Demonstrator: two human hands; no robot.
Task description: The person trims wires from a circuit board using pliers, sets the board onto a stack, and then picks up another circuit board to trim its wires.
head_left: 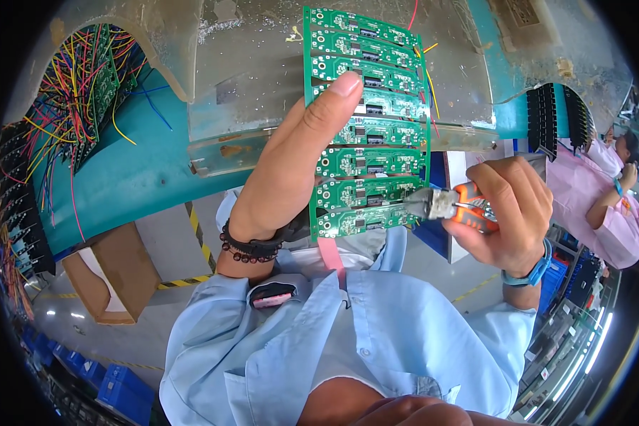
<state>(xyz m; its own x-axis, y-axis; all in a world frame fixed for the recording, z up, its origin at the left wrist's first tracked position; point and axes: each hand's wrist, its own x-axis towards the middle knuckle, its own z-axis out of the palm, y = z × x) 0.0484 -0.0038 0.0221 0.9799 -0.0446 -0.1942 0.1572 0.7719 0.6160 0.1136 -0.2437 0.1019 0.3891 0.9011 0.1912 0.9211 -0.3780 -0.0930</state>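
A long green panel of joined circuit boards [374,162] slants upright before me. My left hand [287,160] grips it from the left, its thumb lying across the upper boards and its other fingers hidden behind. In my right hand [511,206] is a pair of cutting pliers [441,204] with orange and grey handles. Their jaws meet the panel's right edge near its lower end; whether the blades are closed I cannot tell. Thin red and yellow wires stick out past the panel's upper right edge.
Beyond the panel lies a worn translucent plate [255,78] strewn with small clippings, over a teal mat [145,177]. Wired boards [103,92] crowd the left, black racks [543,117] the right. A cardboard box [113,273] stands lower left; a person in pink [582,195] is at right.
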